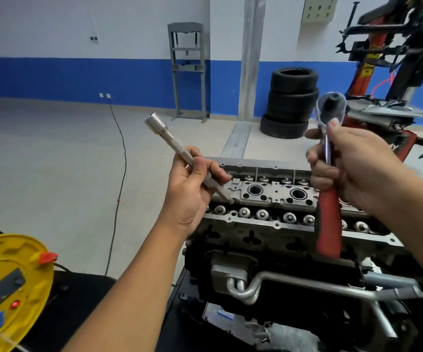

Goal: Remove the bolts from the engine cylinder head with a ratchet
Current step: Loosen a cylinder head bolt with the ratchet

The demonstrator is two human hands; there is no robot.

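Observation:
The engine cylinder head (276, 194) lies below my hands, with two rows of round valve tops and two large round bores in its middle. My left hand (192, 189) grips a long silver extension bar (172, 142) that slants up to the left, its thin bit end just above the head's left part. My right hand (345, 168) holds a ratchet (329, 219) upright by its shaft, chrome head at the top and red handle hanging down in front of the engine. The bar and the ratchet are apart.
A yellow cable reel (9, 280) sits at the lower left with a black cable (119, 174) running across the floor. Stacked tyres (289, 102), a grey press frame (187, 69) and a red tyre machine (395, 59) stand behind the engine. Metal pipes (294, 283) cross the engine's front.

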